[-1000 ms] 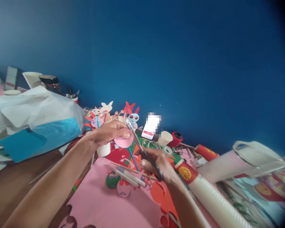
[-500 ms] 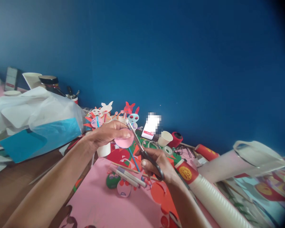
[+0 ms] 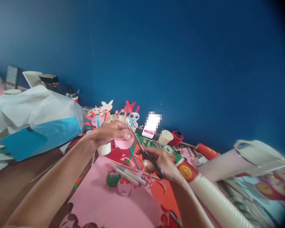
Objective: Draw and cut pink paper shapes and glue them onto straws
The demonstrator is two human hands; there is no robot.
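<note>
Pinched between the thumb and fingers of my left hand [image 3: 110, 130] is a round piece of pink paper [image 3: 123, 142]. My right hand [image 3: 158, 161] grips black-handled scissors [image 3: 137, 139], whose metal blades lie along the paper's right edge. The blades look closed or nearly so. Below my hands a large pink paper sheet [image 3: 104, 199] covers the work surface. Several markers [image 3: 128, 174] rest on it beside a green paper face [image 3: 113, 179] and a pink paper face [image 3: 124, 186].
Paper animal figures [image 3: 134, 117] stand in cups behind my hands. A lit phone [image 3: 151, 125] leans near the blue wall, beside a paper cup [image 3: 165, 137]. A long stack of cups [image 3: 218, 196] lies at right. Plastic bags [image 3: 38, 104] are heaped at left.
My hands, the pink paper and the scissors hold almost the same position. The whole view has shifted very slightly.
</note>
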